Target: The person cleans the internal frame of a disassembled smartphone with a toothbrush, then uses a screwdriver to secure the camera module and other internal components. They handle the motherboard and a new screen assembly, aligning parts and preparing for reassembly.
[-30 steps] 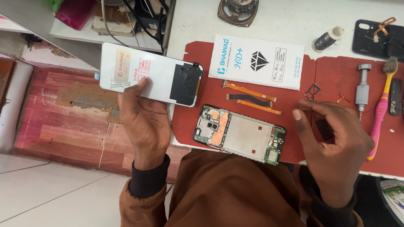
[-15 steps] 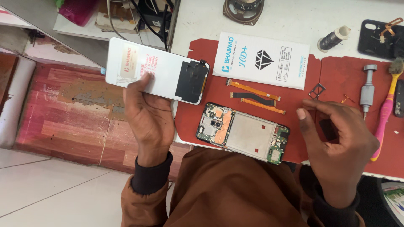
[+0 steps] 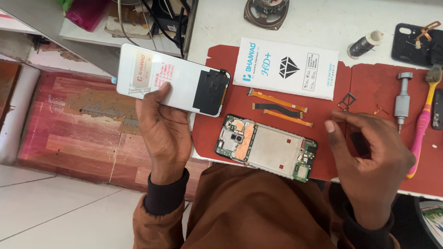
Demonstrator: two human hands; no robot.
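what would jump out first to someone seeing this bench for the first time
Most striking is the white phone display panel, held up by the left hand over the bench's left edge. Just right of it, an opened phone frame with its circuit boards bare lies on the red mat. The right hand hovers over the mat, fingers pinched, near the pink toothbrush.

Looked like a phone repair workshop. Opened phone frame (image 3: 266, 148) with bare circuit boards lay on a red mat (image 3: 369, 92) on the white surface (image 3: 221, 23); loose orange flex cables (image 3: 279, 107), a screwdriver (image 3: 402, 99), a pink brush (image 3: 424, 115), a speaker (image 3: 264, 10) and tangled wires (image 3: 157, 14) were nearby.
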